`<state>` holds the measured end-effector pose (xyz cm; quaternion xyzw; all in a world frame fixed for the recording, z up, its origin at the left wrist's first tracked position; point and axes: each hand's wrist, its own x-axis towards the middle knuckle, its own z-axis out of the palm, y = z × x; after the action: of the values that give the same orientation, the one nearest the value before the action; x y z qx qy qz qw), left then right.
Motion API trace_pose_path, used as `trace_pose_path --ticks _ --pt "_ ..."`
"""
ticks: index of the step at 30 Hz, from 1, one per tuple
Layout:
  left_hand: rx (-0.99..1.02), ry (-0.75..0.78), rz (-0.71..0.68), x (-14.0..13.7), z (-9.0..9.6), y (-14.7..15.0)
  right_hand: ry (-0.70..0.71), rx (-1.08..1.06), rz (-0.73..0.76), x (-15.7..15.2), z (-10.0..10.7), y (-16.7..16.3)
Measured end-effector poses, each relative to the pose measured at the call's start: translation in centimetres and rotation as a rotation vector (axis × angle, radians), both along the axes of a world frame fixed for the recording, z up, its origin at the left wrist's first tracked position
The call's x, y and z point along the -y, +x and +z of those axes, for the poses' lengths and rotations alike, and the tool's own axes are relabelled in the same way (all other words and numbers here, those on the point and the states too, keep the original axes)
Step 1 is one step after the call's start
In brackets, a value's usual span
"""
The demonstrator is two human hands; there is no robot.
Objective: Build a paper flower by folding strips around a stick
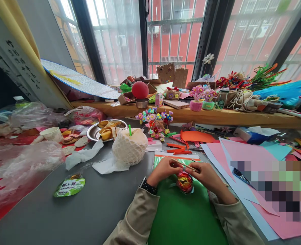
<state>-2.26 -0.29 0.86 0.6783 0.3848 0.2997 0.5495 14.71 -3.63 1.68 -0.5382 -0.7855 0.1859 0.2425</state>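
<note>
My left hand and my right hand are both closed on a thin pale stick, one at each end, with fingertips pinching it. Just below the stick, between the hands, is a paper flower with layered yellow, orange and red petals. A bit of pink shows between the stick and the flower, but I cannot tell what it is. Beneath the flower and hands lies a green sheet. Orange-red paper strips lie just beyond my hands.
Left of my hands are a net-wrapped coconut with a green straw, a metal plate of banana peels and a green label. Pink and pale blue paper and a phone-like dark item lie right. Small flowers stand ahead.
</note>
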Motion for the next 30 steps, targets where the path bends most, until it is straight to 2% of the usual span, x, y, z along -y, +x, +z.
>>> trace_pose_path --ticks 7,12,16,24,30 --pt "0.196 -0.171 0.048 -0.06 0.02 0.28 0.078 -0.093 -0.077 0.18 0.32 -0.17" --pt "0.226 -0.256 0.035 -0.05 0.34 -0.20 0.090 -0.134 -0.077 0.25 0.40 -0.37" --pt "0.201 -0.275 0.006 -0.36 0.06 -0.55 0.073 -0.147 -0.032 0.22 0.33 -0.28" --pt "0.203 -0.200 -0.019 -0.44 -0.27 -0.17 0.034 -0.132 0.030 0.40 0.69 0.04" --pt "0.317 -0.246 -0.002 0.11 0.36 0.07 0.100 -0.301 -0.109 0.53 0.86 -0.29"
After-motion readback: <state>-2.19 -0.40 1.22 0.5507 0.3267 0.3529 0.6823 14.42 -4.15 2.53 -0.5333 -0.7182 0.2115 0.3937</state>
